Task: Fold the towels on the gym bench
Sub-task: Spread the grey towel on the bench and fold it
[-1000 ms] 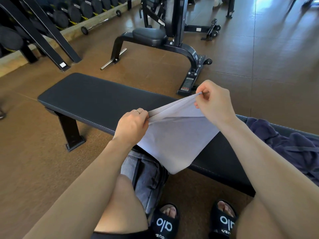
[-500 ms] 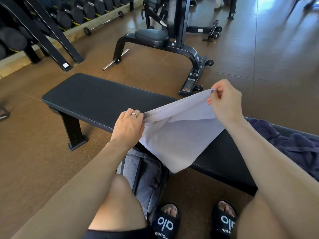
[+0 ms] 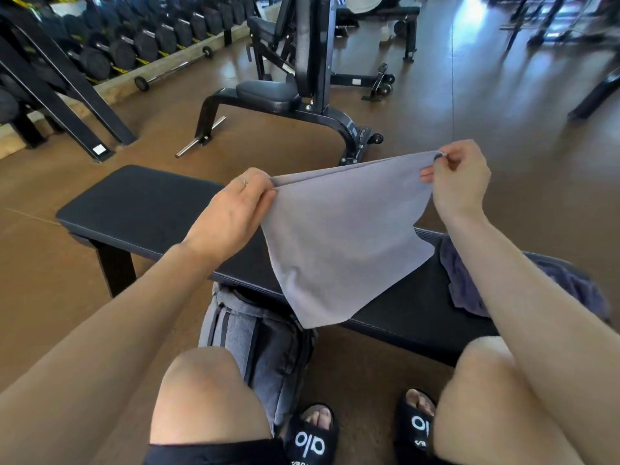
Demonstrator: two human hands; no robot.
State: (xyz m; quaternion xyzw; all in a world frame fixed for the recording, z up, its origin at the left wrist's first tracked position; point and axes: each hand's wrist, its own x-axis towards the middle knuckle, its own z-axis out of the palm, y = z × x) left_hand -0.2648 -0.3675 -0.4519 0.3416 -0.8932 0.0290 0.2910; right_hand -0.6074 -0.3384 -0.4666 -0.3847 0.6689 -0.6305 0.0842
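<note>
A light grey towel [image 3: 339, 236] hangs doubled over in the air above the black gym bench [image 3: 141, 203]. My left hand [image 3: 231, 213] pinches its left top corner. My right hand [image 3: 459, 182] pinches the right top corner, held a little higher and farther out. The towel's lower tip dangles past the bench's near edge, over a bag. A crumpled dark purple towel [image 3: 469, 283] lies on the bench to the right, partly hidden by my right forearm.
A grey backpack [image 3: 265, 347] stands on the floor between my knees and the bench. Beyond the bench is a black adjustable bench machine [image 3: 302, 95], and a dumbbell rack [image 3: 110, 45] runs along the far left. My feet wear black slides [image 3: 312, 437].
Both hands have lifted the grey towel and drawn apart, stretching its top edge wider. The right hand moved up and to the right. The view tilted upward.
</note>
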